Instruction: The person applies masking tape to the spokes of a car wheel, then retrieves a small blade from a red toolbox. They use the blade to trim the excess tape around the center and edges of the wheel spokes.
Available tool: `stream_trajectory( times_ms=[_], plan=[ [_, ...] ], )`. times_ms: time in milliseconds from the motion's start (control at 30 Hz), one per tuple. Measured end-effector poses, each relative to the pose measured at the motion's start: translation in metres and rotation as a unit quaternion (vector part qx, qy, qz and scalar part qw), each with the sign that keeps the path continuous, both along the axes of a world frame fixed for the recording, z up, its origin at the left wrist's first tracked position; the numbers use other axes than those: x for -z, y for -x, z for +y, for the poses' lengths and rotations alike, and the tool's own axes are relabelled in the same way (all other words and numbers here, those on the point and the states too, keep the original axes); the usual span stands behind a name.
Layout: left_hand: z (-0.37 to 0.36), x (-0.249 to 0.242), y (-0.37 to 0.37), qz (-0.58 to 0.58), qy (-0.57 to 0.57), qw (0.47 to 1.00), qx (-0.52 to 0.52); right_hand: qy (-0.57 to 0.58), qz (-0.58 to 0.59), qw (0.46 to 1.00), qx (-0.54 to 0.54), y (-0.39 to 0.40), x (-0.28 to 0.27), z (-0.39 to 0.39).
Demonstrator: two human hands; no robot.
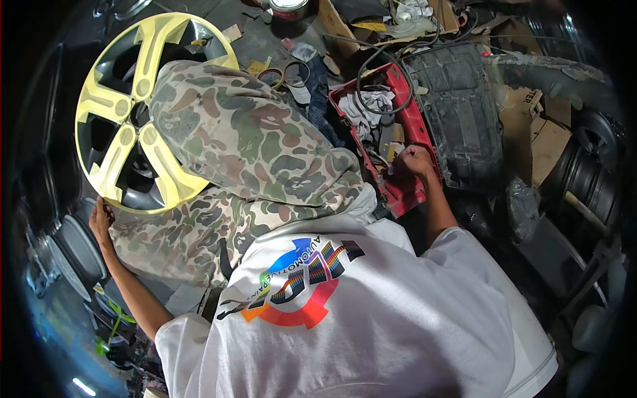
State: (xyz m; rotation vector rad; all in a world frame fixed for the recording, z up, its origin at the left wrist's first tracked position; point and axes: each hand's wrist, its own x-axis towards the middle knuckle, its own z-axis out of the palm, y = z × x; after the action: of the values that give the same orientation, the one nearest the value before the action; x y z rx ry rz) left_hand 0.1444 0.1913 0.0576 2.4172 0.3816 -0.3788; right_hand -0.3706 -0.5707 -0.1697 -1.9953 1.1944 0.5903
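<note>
A car wheel rim [126, 136] with yellow masking over its spokes and outer lip stands tilted against my camouflage-covered leg [245, 126]. At its lower left edge, my left hand [101, 220] is closed on the rim; part of the fingers is hidden. My right hand [417, 161] is over the near end of a red open toolbox [405, 83], with its fingers curled closed. Whatever is in those fingers cannot be made out. Inside the box lie a crumpled white cloth [368, 109] and small items beside the hand.
Two tape rolls [296, 73] lie beyond my leg. Right of the toolbox is a black plastic case [458, 109], with cardboard [531, 132] past it. A cable [361, 79] loops over the box. More wheel rims [76, 245] stand at the left. A can [288, 6] is at the top.
</note>
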Motion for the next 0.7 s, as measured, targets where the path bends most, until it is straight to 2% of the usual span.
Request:
stream_trajectory(
  times_ms=[33, 100, 233, 300, 400, 567, 633, 700],
  plan=[
    [-0.002, 0.001, 0.001, -0.013, 0.002, 1.000, -0.009, 0.004, 0.000, 1.000, -0.005, -0.005, -0.011, -0.001],
    [0.005, 0.005, -0.002, -0.012, -0.001, 1.000, -0.013, -0.113, -0.016, 0.987, 0.112, -0.010, -0.038, -0.003],
    [0.008, 0.003, 0.004, -0.025, 0.040, 0.999, -0.022, -0.155, -0.043, 0.977, 0.140, -0.018, -0.073, -0.003],
    [0.009, 0.002, 0.010, -0.066, 0.094, 0.990, -0.077, -0.189, -0.072, 0.969, 0.139, -0.019, -0.075, -0.009],
    [0.008, -0.004, 0.018, -0.112, 0.132, 0.980, -0.099, -0.244, -0.184, 0.930, 0.204, -0.045, -0.107, -0.003],
    [-0.020, -0.023, 0.021, -0.217, 0.169, 0.957, -0.089, -0.219, -0.238, 0.932, 0.161, -0.111, -0.165, 0.013],
    [-0.050, -0.041, 0.026, -0.233, 0.168, 0.954, -0.088, -0.228, -0.243, 0.938, 0.098, -0.133, -0.190, 0.014],
    [-0.082, -0.057, 0.029, -0.273, 0.153, 0.948, -0.061, -0.221, -0.275, 0.931, 0.091, -0.156, -0.217, 0.023]
  ],
)
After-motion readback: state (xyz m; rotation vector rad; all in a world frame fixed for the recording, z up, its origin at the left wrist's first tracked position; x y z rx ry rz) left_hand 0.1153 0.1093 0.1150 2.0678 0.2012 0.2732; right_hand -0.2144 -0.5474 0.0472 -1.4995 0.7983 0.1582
